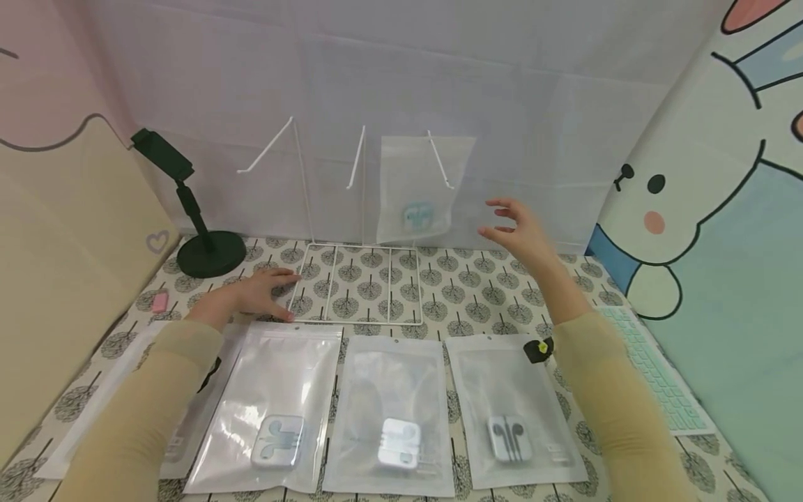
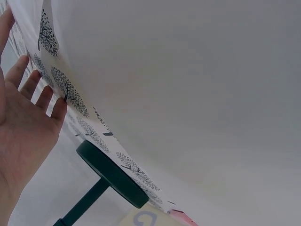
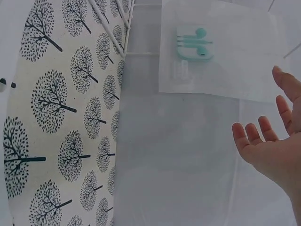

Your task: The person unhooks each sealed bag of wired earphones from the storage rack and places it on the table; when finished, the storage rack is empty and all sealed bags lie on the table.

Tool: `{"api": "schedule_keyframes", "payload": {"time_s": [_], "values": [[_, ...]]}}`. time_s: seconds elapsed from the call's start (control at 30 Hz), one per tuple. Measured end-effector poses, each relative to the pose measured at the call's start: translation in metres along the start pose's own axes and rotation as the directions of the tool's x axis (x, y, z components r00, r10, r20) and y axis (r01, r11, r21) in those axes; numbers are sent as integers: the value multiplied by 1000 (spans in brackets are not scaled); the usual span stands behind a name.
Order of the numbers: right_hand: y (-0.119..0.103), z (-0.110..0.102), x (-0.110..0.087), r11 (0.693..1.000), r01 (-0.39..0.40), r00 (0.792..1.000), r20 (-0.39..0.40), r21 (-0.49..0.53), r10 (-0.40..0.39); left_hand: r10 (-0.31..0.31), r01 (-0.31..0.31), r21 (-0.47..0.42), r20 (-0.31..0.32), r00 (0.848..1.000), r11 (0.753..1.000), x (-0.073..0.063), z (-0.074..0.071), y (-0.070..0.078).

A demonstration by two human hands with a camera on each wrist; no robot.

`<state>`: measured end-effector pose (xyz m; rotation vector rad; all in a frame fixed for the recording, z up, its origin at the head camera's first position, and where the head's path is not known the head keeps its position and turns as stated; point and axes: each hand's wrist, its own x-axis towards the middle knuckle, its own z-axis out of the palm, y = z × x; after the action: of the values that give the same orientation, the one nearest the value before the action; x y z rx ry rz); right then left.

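Note:
A white wire display rack (image 1: 359, 323) with three slanting hooks stands on the table. From its right hook hangs a clear pouch (image 1: 401, 178) with teal wired earphones (image 3: 194, 43) in a case. My right hand (image 1: 523, 233) is held in the air to the right of this pouch, fingers loosely bent and holding nothing. At the left side of the rack's base is my left hand (image 1: 260, 291), fingers spread around the base wire; whether they touch it I cannot tell. Nearest the front lie a pouch with pale blue earphones (image 1: 278, 440), one with white earphones (image 1: 399, 444) and one with dark grey earphones (image 1: 509, 438).
Another pouch (image 1: 81, 429) lies partly under the left sleeve. A dark green stand (image 1: 211, 254) is at the back left, a pink item (image 1: 159, 302) before it. At the right, a mint keyboard (image 1: 652, 369) lies beside the sleeve. Cloth walls surround the table.

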<state>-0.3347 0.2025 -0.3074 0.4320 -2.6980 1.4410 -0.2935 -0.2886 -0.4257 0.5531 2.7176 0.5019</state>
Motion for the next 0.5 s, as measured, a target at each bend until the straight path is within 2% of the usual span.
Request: {"api": "schedule_keyframes", "payload": {"time_s": [0.2,0.5], "values": [[6,20,29,996,0,999,-43,86,3,11,-11,4,-5,1000,1000,0,0,0],[18,41,55,985,4,994,-109,174,15,13,-13,10,-6,1000,1000,0,0,0]]}}
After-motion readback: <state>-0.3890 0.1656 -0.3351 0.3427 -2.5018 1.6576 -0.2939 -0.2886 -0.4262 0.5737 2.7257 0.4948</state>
